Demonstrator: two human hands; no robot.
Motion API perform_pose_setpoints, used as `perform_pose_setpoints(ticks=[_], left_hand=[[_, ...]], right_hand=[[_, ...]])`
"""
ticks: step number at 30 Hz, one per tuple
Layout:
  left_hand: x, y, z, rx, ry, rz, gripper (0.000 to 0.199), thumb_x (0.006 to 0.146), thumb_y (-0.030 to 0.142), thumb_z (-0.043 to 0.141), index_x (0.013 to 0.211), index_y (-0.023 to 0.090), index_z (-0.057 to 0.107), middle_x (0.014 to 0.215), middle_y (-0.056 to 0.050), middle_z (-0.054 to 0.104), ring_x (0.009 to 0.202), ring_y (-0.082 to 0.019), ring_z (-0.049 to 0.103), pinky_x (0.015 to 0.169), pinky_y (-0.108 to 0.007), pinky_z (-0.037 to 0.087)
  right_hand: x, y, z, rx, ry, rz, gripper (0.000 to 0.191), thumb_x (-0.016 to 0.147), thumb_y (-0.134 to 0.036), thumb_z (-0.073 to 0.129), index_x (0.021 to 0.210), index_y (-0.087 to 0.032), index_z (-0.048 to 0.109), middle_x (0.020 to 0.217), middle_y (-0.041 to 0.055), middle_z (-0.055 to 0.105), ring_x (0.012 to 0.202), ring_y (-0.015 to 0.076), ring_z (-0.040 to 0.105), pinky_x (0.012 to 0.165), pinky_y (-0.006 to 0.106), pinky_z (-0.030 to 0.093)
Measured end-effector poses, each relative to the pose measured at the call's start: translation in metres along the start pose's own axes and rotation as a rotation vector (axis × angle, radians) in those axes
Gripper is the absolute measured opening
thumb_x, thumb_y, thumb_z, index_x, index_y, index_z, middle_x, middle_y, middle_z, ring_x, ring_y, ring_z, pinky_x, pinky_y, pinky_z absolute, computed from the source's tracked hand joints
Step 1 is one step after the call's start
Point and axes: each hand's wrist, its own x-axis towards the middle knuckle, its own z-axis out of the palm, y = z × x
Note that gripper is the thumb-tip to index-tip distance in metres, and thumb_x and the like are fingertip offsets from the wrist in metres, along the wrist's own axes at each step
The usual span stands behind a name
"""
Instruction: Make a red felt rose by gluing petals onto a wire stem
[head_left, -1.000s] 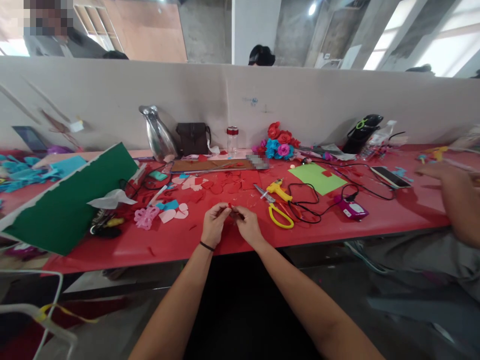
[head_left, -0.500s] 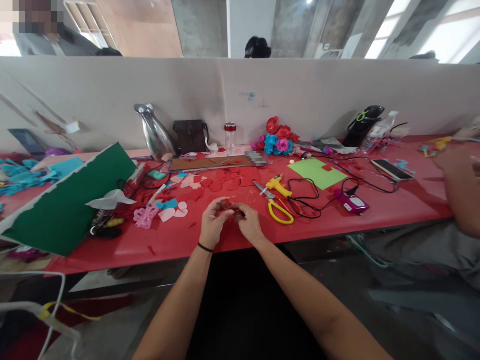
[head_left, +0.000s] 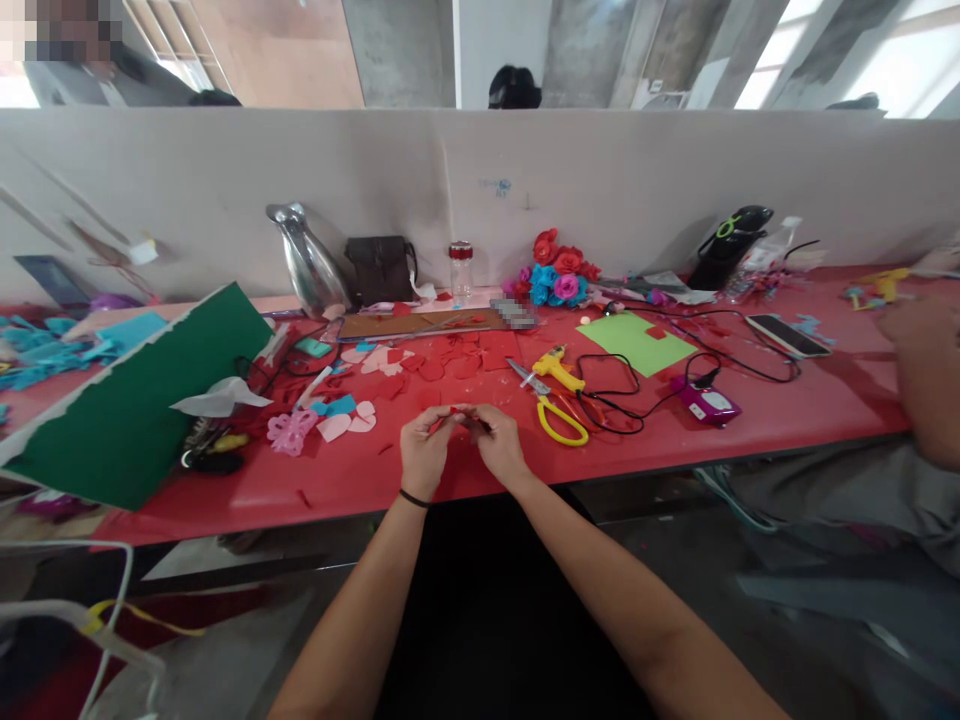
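Note:
My left hand (head_left: 424, 452) and my right hand (head_left: 496, 442) meet over the front of the red table (head_left: 315, 480). Between their fingertips is a small red paper piece (head_left: 454, 411), mostly hidden by the fingers. Both hands are closed in a pinch on it. Beyond them lie red and pink paper petals (head_left: 381, 360). To the right of my right hand are scissors with yellow handles (head_left: 561, 424) and a yellow glue gun (head_left: 556, 370). Left of my left hand sit pink heart-shaped papers (head_left: 363, 418) and a pink looped paper piece (head_left: 291, 432).
A green board (head_left: 142, 410) leans at the left. A steel jug (head_left: 306, 265), a glass jar (head_left: 460, 272) and paper flowers (head_left: 559, 275) stand along the partition (head_left: 375, 170). At right are a green sheet (head_left: 637, 343), a purple power box (head_left: 709, 402), cables and a co-worker's arm (head_left: 926, 370).
My fingers have drawn closer together around the red paper piece, and less of it shows. The hands stay over nearly the same spot.

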Motion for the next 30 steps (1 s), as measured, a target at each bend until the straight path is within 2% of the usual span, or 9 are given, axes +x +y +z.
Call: perform_pose_setpoints(ticks=[9, 15, 22, 26, 30], left_hand=[[-0.006, 0.010, 0.000, 0.032, -0.049, 0.093, 0.021, 0.078, 0.033, 0.057, 0.085, 0.019, 0.071, 0.088, -0.006, 0.072, 0.085, -0.020, 0.065, 0.084, -0.035, 0.049], [-0.002, 0.010, 0.001, 0.096, -0.036, 0.101, 0.038, 0.064, 0.024, 0.071, 0.102, 0.021, 0.067, 0.091, -0.005, 0.069, 0.087, -0.019, 0.062, 0.087, -0.035, 0.047], [0.007, -0.003, -0.003, 0.136, -0.055, 0.103, 0.008, 0.067, 0.026, 0.068, 0.072, 0.020, 0.071, 0.083, -0.005, 0.069, 0.084, -0.019, 0.062, 0.084, -0.036, 0.048], [0.013, -0.015, -0.008, 0.141, -0.049, 0.174, 0.006, 0.067, 0.026, 0.068, 0.069, 0.022, 0.072, 0.080, -0.005, 0.069, 0.080, -0.019, 0.062, 0.080, -0.036, 0.049], [0.014, -0.019, -0.010, 0.140, -0.065, 0.180, 0.006, 0.068, 0.025, 0.067, 0.069, 0.022, 0.073, 0.080, -0.005, 0.069, 0.079, -0.019, 0.063, 0.079, -0.035, 0.050]], right_hand=[[0.000, 0.001, 0.002, 0.034, 0.018, 0.060, 0.019, 0.080, -0.022, 0.052, 0.086, -0.022, 0.070, 0.091, 0.0027, 0.070, 0.083, 0.0174, 0.065, 0.079, 0.032, 0.053], [0.000, 0.001, -0.001, -0.045, 0.013, 0.044, 0.021, 0.079, -0.018, 0.049, 0.084, -0.021, 0.069, 0.089, 0.0040, 0.071, 0.082, 0.0191, 0.064, 0.078, 0.033, 0.051], [0.000, 0.002, 0.000, -0.024, 0.003, 0.064, 0.016, 0.082, -0.026, 0.054, 0.083, -0.022, 0.069, 0.089, 0.0035, 0.070, 0.079, 0.0193, 0.065, 0.074, 0.031, 0.051], [0.001, 0.006, 0.000, -0.068, 0.001, 0.123, 0.016, 0.079, -0.026, 0.055, 0.084, -0.022, 0.070, 0.084, 0.0029, 0.070, 0.060, 0.0159, 0.061, 0.061, 0.028, 0.052], [0.002, 0.011, 0.001, -0.062, -0.009, 0.118, 0.018, 0.077, -0.024, 0.054, 0.085, -0.022, 0.071, 0.084, 0.0029, 0.070, 0.058, 0.0151, 0.060, 0.059, 0.028, 0.052]])
